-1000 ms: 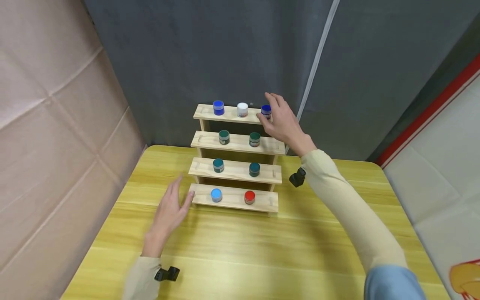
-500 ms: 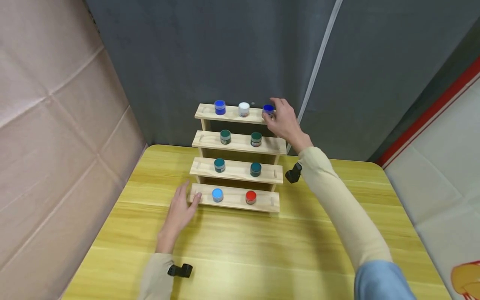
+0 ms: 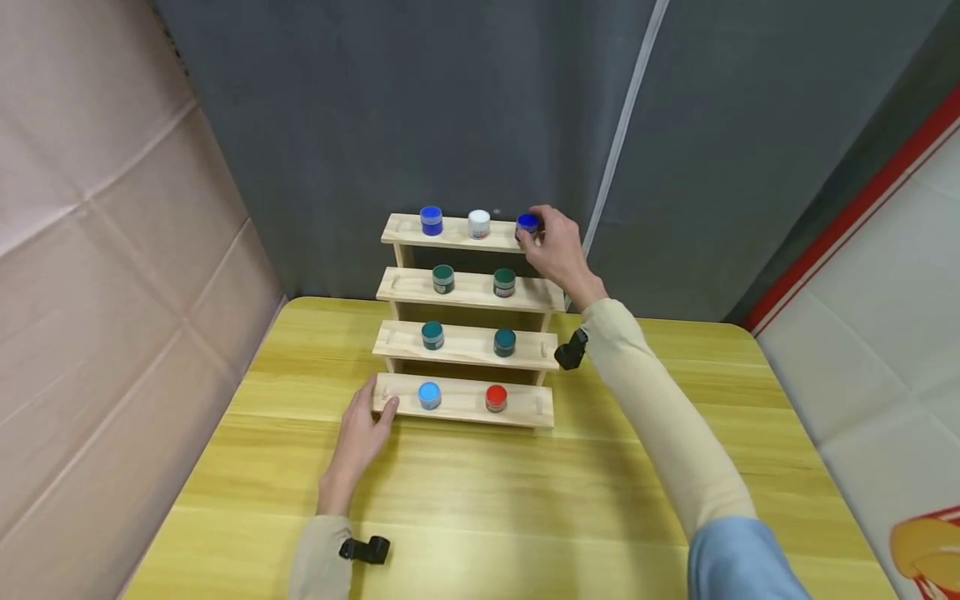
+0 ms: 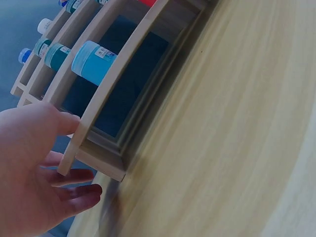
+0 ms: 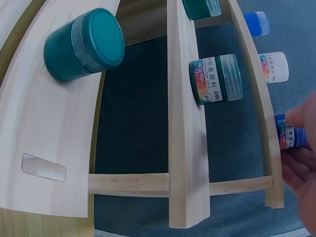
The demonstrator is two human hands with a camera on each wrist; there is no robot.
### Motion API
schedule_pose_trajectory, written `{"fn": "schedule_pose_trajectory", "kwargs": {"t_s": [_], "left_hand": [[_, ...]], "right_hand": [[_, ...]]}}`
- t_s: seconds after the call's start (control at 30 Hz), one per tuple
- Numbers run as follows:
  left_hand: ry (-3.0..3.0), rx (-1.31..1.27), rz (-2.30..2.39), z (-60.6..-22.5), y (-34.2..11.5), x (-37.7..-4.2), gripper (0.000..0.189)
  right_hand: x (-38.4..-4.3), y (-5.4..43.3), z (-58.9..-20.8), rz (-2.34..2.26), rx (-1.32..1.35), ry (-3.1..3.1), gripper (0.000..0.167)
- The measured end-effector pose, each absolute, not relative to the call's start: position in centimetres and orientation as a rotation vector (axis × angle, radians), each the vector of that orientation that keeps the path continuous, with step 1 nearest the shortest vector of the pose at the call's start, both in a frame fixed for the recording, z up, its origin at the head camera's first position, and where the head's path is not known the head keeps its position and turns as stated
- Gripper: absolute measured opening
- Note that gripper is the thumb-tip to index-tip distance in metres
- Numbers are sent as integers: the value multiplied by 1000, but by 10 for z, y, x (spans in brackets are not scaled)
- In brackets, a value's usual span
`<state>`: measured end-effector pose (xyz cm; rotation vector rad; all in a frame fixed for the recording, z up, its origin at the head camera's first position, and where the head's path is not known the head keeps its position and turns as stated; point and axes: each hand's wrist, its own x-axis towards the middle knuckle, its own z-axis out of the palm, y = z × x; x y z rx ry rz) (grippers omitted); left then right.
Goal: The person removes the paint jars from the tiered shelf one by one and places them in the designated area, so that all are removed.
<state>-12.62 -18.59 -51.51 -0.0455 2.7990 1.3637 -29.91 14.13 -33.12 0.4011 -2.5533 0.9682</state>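
Observation:
A four-tier wooden display rack (image 3: pixel 472 288) carries small paint jars. My right hand (image 3: pixel 561 254) pinches the dark blue paint jar (image 3: pixel 527 222) at the right end of the top tier, thumb in front; the right wrist view shows this jar (image 5: pixel 286 133) against the board. My left hand (image 3: pixel 358 442) grips the left end of the lowest tier. In the left wrist view its thumb (image 4: pixel 68 122) lies over the board and its other fingers reach below. The light blue jar (image 3: pixel 430 395) stands near that hand, with the red jar (image 3: pixel 496 397) farther right.
On the top tier stand a blue jar (image 3: pixel 431 221) and a white jar (image 3: pixel 478 223). Several green jars occupy the two middle tiers. Behind the yellow wood-grain table (image 3: pixel 465 508) hangs a grey curtain (image 3: pixel 390 108); a pale wall covering (image 3: pixel 135 250) flanks the left.
My left hand has moved right and taken hold of the rack's lowest tier. My right hand's spread fingers have closed around the dark blue jar, which stays at the same spot.

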Motion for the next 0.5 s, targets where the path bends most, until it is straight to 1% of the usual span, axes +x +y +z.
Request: {"fn": "schedule_pose_trajectory", "kwargs": {"t_s": [0.2, 0.5], "left_hand": [[2757, -73, 1435, -519, -185, -131, 74], [2734, -131, 1488, -522, -188, -136, 75]], "right_hand": [[-300, 148, -333, 1006, 370, -2467, 39], [-301, 162, -330, 993, 346, -2335, 39]]}}
